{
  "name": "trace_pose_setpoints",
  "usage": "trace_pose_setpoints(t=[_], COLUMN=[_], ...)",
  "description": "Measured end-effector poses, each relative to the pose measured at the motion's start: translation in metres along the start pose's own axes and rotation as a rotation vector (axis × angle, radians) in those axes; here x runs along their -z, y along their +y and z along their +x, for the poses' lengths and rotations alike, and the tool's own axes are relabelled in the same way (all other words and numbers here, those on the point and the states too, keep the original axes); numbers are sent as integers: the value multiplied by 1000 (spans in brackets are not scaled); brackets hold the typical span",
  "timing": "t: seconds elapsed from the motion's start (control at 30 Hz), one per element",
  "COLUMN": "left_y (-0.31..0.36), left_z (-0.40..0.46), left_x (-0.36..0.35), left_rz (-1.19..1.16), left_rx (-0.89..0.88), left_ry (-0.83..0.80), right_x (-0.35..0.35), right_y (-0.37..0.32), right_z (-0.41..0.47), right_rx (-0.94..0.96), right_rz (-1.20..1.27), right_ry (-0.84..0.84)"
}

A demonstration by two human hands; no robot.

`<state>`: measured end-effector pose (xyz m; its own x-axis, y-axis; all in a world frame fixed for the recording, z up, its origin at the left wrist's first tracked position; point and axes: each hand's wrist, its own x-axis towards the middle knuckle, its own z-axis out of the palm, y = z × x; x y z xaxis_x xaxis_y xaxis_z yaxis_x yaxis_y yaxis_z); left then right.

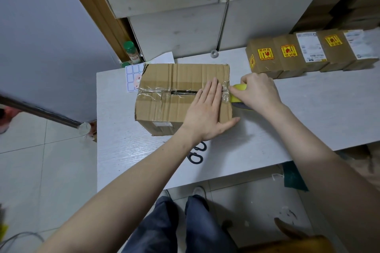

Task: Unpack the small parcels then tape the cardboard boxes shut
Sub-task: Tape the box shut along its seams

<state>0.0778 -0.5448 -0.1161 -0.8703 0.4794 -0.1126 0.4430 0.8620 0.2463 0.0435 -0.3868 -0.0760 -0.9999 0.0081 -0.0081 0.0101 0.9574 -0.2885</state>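
Observation:
A worn cardboard box (164, 80) sits on the white table (308, 113), its top flaps closed with crinkled clear tape along the centre seam and a dark gap showing mid-seam. My left hand (207, 113) lies flat on the box top near its right end, fingers together, thumb over the right edge. My right hand (257, 93) grips a yellow tape dispenser (238, 93) pressed against the box's right edge where the tape folds over. A row of small brown parcels (308, 53) with yellow stickers and white labels stands at the table's back right.
Black scissors (196, 154) lie on the table under my left forearm. A sheet of blue labels (132, 77) and a small grey ring (214, 54) lie behind the box. A green-capped bottle (130, 52) stands by the wall. White cabinets rise behind; tiled floor lies left.

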Motion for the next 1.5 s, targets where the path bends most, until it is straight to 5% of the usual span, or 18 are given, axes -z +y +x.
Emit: trace_pose_setpoints(t=[0.13, 0.33, 0.87, 1.2, 1.5], left_y=[1, 17, 17, -28, -92], left_z=[-1, 4, -7, -33, -63], left_x=[-1, 5, 44, 95, 125], left_rz=[34, 25, -69, -184, -208], left_rx=[-5, 113, 302, 324, 365], left_ry=[-10, -35, 42, 270, 592], right_x=[-1, -2, 27, 60, 68], right_y=[13, 43, -11, -81, -131], right_z=[-5, -25, -25, -2, 11], right_rx=[-56, -220, -3, 123, 257], right_rz=[22, 407, 608, 520, 887], right_ry=[-116, -371, -73, 25, -231])
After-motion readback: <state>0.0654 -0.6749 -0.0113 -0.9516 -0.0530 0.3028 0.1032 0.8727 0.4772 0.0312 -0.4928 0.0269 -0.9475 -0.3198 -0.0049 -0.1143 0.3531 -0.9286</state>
